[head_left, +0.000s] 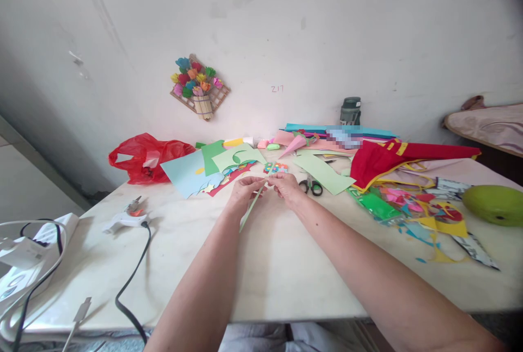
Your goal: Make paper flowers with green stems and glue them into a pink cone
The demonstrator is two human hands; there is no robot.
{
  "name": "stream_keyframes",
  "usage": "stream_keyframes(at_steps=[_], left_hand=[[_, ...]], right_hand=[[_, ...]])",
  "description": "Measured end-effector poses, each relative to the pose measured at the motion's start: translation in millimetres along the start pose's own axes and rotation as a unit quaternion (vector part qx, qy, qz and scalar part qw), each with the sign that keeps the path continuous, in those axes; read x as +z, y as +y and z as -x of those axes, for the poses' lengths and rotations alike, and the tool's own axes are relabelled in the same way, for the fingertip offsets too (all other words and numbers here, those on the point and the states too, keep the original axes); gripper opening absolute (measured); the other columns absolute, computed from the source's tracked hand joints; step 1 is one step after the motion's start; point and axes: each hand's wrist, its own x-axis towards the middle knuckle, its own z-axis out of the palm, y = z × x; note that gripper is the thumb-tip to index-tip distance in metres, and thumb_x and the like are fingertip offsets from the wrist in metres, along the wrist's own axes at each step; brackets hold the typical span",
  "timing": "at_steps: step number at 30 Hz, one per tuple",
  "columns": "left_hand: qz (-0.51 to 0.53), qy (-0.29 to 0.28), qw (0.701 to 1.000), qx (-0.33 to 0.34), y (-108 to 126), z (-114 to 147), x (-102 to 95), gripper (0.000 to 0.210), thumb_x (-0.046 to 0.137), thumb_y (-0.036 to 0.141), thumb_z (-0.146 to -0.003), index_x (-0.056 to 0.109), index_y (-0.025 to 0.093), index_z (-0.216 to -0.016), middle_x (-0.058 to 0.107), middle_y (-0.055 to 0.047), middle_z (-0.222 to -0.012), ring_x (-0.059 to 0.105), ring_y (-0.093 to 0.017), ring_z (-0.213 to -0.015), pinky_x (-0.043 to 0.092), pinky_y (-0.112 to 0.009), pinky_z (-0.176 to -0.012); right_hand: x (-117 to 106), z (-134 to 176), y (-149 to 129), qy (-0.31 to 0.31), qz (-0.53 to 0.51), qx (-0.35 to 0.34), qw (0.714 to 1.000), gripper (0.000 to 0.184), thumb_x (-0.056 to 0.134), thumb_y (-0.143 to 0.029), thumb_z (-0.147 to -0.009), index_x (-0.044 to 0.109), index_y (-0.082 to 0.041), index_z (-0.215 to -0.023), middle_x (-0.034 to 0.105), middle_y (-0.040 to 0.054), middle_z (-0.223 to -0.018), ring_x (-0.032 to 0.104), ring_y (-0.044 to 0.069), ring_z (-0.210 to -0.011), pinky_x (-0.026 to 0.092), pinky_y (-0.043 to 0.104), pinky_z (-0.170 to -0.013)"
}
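Note:
Both my hands meet above the middle of the table, holding a narrow strip of light green paper point(250, 208) that slants down toward me. My left hand point(246, 189) pinches it from the left, and my right hand point(285, 184) pinches it close by, fingertips almost touching. Just right of my right hand lie black-handled scissors point(316, 188). Behind my fingers is a small piece with colourful flowers point(281, 168). Sheets of light green paper point(324, 173) and light blue paper point(186, 173) are spread on either side.
A white glue gun point(129, 221) with a black cord lies left, near a power strip point(41, 259). A red plastic bag point(163, 150) sits behind it. To the right are a red cloth point(379, 164), paper scraps point(433, 221) and a green fruit point(494, 205). A bottle point(350, 111) stands behind.

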Motion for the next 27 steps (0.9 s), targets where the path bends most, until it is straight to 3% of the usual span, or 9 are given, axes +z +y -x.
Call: stream_keyframes(at_steps=[5, 10, 17, 22, 27], left_hand=[[-0.028, -0.006, 0.999, -0.021, -2, -1, -1.0, 0.024, 0.071, 0.033, -0.058, 0.059, 0.013, -0.063, 0.060, -0.002, -0.056, 0.048, -0.008, -0.047, 0.035, -0.021, -0.049], [-0.060, -0.020, 0.998, -0.013, -1, 0, -0.7, 0.027, 0.069, 0.035, -0.060, 0.056, 0.012, -0.064, 0.060, -0.001, -0.055, 0.047, -0.007, -0.045, 0.032, -0.020, -0.046], [-0.113, -0.077, 0.989, -0.050, -1, 2, -1.8, 0.029, 0.067, 0.040, -0.061, 0.054, 0.014, -0.064, 0.061, -0.002, -0.054, 0.046, -0.007, -0.037, 0.030, -0.021, -0.040], [-0.162, -0.010, 0.987, -0.014, -3, 0, -0.5, 0.029, 0.063, 0.042, -0.064, 0.052, 0.015, -0.062, 0.060, 0.000, -0.051, 0.039, -0.006, -0.030, 0.024, -0.020, -0.033], [-0.221, 0.078, 0.972, 0.005, -5, -4, 1.9, 0.025, 0.060, 0.041, -0.066, 0.053, 0.016, -0.065, 0.060, 0.001, -0.053, 0.036, -0.006, -0.027, 0.025, -0.020, -0.032]], right_hand=[[-1, -3, 3, 0.014, -0.026, -0.011, 1.000, 0.018, 0.066, -0.027, -0.054, 0.054, -0.015, -0.059, 0.051, -0.0042, -0.050, 0.031, 0.003, -0.038, 0.017, 0.021, -0.037], [-3, -5, 2, 0.023, -0.050, -0.009, 0.998, 0.021, 0.066, -0.033, -0.057, 0.056, -0.015, -0.062, 0.051, -0.0038, -0.050, 0.030, 0.003, -0.037, 0.016, 0.020, -0.036], [-13, -10, 0, 0.063, -0.081, -0.059, 0.993, 0.022, 0.066, -0.034, -0.057, 0.054, -0.015, -0.057, 0.054, -0.0030, -0.053, 0.034, 0.004, -0.041, 0.018, 0.019, -0.036], [-17, -14, 2, 0.082, -0.071, -0.021, 0.994, 0.021, 0.059, -0.036, -0.066, 0.058, -0.015, -0.063, 0.062, 0.0017, -0.058, 0.046, 0.007, -0.043, 0.024, 0.018, -0.034], [-17, -16, 4, 0.084, -0.024, -0.039, 0.995, 0.031, 0.053, -0.032, -0.071, 0.045, -0.017, -0.046, 0.042, -0.0046, -0.034, 0.032, 0.005, -0.031, 0.021, 0.019, -0.032]])
